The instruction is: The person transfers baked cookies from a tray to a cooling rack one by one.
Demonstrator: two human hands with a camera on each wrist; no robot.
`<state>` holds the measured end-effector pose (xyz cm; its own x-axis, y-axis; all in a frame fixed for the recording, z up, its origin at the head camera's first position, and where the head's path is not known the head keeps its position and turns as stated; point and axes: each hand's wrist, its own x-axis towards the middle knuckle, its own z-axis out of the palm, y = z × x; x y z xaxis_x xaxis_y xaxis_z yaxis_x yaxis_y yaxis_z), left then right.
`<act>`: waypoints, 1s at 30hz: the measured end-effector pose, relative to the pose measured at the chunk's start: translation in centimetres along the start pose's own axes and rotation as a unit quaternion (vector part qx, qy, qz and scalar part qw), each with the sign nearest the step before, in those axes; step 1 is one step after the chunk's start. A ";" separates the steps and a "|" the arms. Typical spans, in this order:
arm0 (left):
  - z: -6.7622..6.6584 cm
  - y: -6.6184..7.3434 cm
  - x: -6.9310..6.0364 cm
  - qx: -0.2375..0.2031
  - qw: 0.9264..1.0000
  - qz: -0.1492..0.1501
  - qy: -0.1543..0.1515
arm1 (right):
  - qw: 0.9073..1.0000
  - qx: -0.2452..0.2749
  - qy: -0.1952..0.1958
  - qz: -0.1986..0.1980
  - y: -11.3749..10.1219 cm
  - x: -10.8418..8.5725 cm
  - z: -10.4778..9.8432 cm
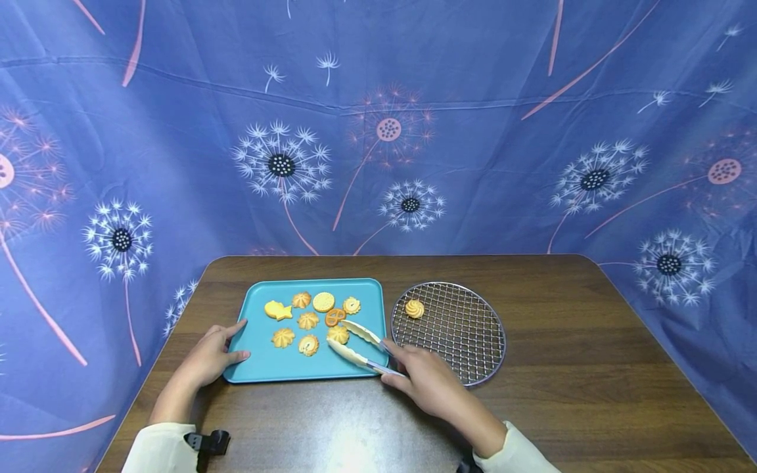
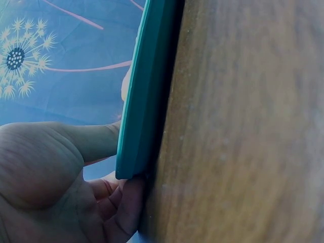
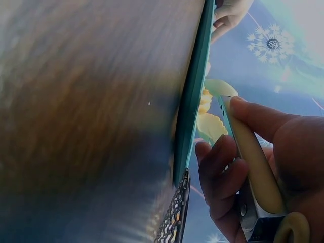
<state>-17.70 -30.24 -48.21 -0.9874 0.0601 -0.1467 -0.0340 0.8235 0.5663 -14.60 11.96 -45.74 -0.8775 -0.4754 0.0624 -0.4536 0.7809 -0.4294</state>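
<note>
The left hand point(image 1: 206, 358) holds the left rim of a blue tray point(image 1: 260, 364), thumb and a finger over its edge; in the left wrist view other fingers curl beneath the tray point(image 2: 139, 111). My right hand point(image 1: 428, 382) grips cream-tipped tongs point(image 1: 349, 353), whose spread tips stand at either side of a flower-shaped cookie point(image 1: 338, 334) near the tray's right side. In the right wrist view thumb and fingers wrap the tongs point(image 3: 253, 162). Several other cookies lie on the tray, among them a fish-shaped one point(image 1: 277, 310), a pretzel point(image 1: 334, 317) and a round one point(image 1: 323, 302).
Right of the tray lies a round wire rack point(image 1: 467, 328) with one swirl cookie point(image 1: 414, 309) at its upper left. The right forearm passes just below the rack. A brown wooden table point(image 1: 591, 368) carries everything, with a blue dandelion-patterned cloth point(image 1: 473, 151) behind it.
</note>
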 end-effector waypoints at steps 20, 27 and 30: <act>0.0 0.1 0.0 0.002 1.000 -0.006 -0.004 | 0.999 -0.010 0.029 0.012 0.6 -0.8 -0.5; -0.1 0.1 0.0 0.007 1.000 -0.003 -0.005 | 0.999 -0.008 0.037 0.012 0.9 -1.2 -0.7; -0.1 0.0 0.1 0.011 1.000 -0.003 -0.005 | 0.999 -0.004 0.038 0.016 0.9 -1.3 -0.8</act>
<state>-17.76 -30.25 -48.16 -0.9857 0.0605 -0.1574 -0.0362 0.8358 0.5478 -13.99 13.65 -45.50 -0.9004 -0.4190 0.1176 -0.4268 0.7978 -0.4259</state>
